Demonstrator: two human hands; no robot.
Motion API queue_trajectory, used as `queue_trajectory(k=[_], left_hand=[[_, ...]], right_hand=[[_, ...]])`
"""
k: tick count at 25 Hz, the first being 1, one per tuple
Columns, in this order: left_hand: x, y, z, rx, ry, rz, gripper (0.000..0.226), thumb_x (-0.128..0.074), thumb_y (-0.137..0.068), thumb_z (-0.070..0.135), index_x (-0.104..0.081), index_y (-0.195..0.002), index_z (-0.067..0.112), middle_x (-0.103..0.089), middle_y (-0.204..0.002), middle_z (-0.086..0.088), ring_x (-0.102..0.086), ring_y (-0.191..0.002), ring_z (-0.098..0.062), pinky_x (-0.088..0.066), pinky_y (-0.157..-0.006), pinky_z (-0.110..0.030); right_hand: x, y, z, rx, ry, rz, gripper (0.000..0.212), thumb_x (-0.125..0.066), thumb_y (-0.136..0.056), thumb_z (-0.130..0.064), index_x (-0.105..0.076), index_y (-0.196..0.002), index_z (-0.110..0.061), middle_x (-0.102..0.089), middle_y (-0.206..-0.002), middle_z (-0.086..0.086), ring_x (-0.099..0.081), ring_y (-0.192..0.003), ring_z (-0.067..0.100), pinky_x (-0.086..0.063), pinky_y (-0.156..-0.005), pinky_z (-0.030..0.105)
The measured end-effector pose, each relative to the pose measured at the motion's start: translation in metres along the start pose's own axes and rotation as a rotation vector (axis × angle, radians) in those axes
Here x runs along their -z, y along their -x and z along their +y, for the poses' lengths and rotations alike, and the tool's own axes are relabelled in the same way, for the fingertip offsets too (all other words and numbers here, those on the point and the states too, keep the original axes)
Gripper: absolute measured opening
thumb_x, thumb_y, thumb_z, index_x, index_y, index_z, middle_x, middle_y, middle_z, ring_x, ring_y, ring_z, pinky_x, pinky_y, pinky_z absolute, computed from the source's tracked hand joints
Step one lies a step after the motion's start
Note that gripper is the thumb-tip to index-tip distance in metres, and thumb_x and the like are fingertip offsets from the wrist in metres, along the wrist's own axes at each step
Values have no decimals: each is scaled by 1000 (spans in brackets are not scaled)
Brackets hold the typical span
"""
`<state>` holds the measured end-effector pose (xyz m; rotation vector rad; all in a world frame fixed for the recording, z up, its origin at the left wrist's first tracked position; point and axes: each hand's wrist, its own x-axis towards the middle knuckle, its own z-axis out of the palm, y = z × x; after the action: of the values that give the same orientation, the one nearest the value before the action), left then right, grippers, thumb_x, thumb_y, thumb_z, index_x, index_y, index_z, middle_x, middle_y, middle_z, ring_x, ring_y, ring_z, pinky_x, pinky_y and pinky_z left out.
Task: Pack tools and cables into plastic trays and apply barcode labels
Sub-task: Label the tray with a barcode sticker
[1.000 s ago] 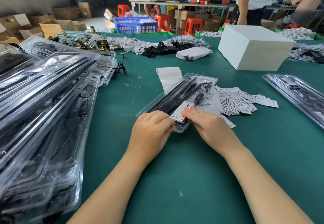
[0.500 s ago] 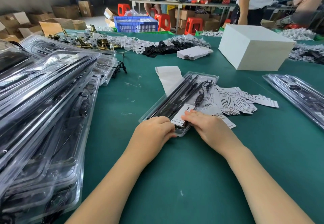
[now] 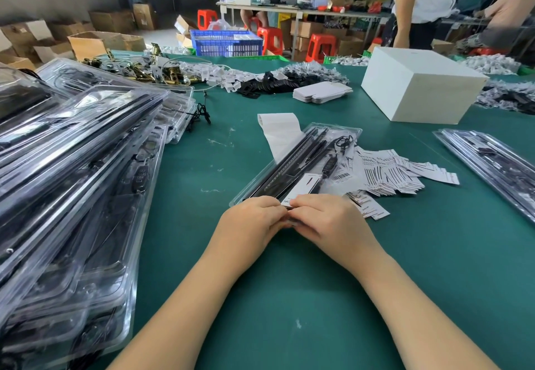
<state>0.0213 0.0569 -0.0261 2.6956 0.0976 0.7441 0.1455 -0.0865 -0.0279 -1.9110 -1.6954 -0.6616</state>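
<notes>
- Head view: the left hand (image 3: pixel 252 219) and right hand (image 3: pixel 330 219) meet knuckle to knuckle at the near end of a clear tray (image 3: pixel 295 164) lying slantwise on the green table (image 3: pixel 289 282).
- Both hands have their fingers curled down over the tray's near edge, gripping it; the fingertips are hidden beneath the hands.
- The tray holds long black tools (image 3: pixel 292 161) running its length and a coiled black cable (image 3: pixel 343 142) at its far end.
- A white label (image 3: pixel 304 187) lies on the tray's near part, its lower edge tucked under the fingers of both hands.
- Just to the right of the tray, touching it, lies a loose heap of barcode labels (image 3: pixel 390 172).
- A white backing strip (image 3: pixel 279 132) lies on the table beside the tray's far left side, partly under it.
- On the left a tall, slanting stack of filled trays (image 3: pixel 72 181) covers that side of the table.
- At the right edge lies another filled tray (image 3: pixel 492 161), well apart from the hands.
- A white box (image 3: pixel 419 85) stands beyond the labels, on the far right of the table.
- Across the far side of the table lie brass hardware (image 3: pixel 139 68), white tags (image 3: pixel 220 75) and black parts (image 3: pixel 278 81).
- Beyond the table are a blue crate (image 3: pixel 225 42), red stools (image 3: pixel 269 39), cardboard boxes, and people at another table.
</notes>
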Motion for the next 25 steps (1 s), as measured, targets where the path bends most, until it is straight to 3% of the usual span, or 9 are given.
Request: queue_trajectory(k=[4,11,17,25], left_hand=[[3,0,-1,27,29,27,14,-66,-89,32,-74,-91,20,-66,-90,7,-62,-82,-15,-52,-64,-36],[5,0,2,23,52,117,10,-81,-75,23,-74,-78,17,-67,-77,6,-62,-69,-16,-51,-55,-28],[1,-1,5,34,10,200,4,-77,-80,14,-73,-79,13,-68,-77,2,-64,-69,-23,-54,-55,-36],[1,-3,1,-96,-53,210,12,-76,-77,3,-74,-78,15,-69,-75,2,-64,-66,-22,-52,-50,-31]], right_hand=[[-5,-2,0,31,41,57,8,-79,-77,-12,-75,-81,-6,-74,-90,8,-71,-76,25,-58,-62,36],[-6,-3,-2,69,111,127,7,-70,-85,-12,-74,-81,-8,-72,-85,6,-68,-71,26,-55,-58,36],[-7,-2,-1,86,199,222,2,-75,-83,-11,-75,-83,-10,-73,-89,4,-69,-77,24,-56,-65,35],[-6,-3,2,79,139,148,25,-57,-96,-22,-73,-83,-9,-70,-80,4,-64,-68,27,-53,-59,36]])
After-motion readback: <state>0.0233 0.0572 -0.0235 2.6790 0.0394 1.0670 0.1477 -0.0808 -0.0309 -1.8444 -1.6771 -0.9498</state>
